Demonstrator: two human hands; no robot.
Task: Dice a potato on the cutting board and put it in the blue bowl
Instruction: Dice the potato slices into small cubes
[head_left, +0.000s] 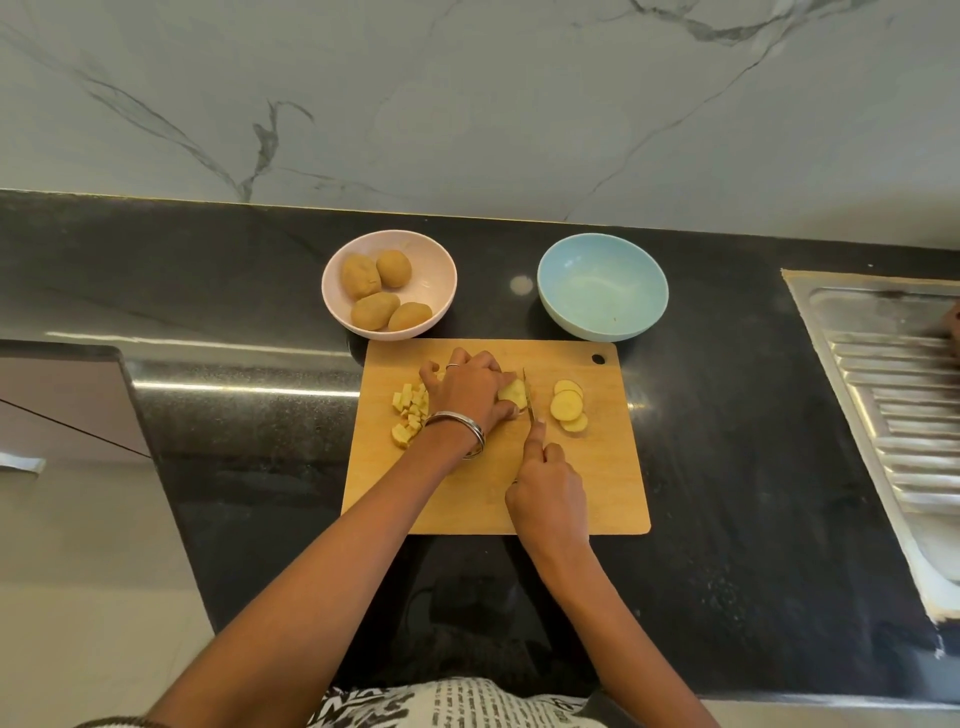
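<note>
On the wooden cutting board (597, 483) the left hand (470, 389) presses down on a piece of potato (513, 391), fingers curled over it and holding it in place near the middle of the board. The right hand (548, 486) grips the handle of a knife (529, 400), index finger stretched along the back of the blade, and the blade stands on edge against the right end of the held potato. Just to the right of the blade lie three round slices (569, 406), overlapping one another. To the left of the left hand sits a small heap of diced pieces (409, 410) on the board. A metal bangle (460, 431) circles the left wrist. Behind the board on the dark counter (727, 415) stands the blue bowl (602, 293), with no potato in it, and to its left a pink bowl (431, 260) holding four whole potatoes (374, 288). A steel sink drainboard (904, 415) lies at the far right.
</note>
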